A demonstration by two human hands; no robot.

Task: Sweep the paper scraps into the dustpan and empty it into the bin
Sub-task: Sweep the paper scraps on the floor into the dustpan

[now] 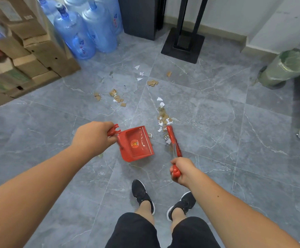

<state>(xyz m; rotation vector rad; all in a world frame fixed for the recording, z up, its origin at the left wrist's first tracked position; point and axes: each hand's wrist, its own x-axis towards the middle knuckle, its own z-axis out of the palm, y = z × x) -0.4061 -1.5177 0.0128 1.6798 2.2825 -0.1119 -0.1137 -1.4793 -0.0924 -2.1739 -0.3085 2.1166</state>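
Right hand (181,171) grips brush (173,140), scraps (163,117) beyond; left hand (93,135) holds dustpan (136,144).

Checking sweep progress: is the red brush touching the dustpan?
Apart. The head view shows bare grey floor between the brush, held by the right hand, and the dustpan, held by the left hand.

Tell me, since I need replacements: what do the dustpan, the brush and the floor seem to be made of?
Dustpan: apparently glossy red moulded plastic, with ribs and sheen. Brush: matching red plastic back and handle; bristle material unclear. Floor: likely polished grey marble-look tile, given the grout lines and white veins.
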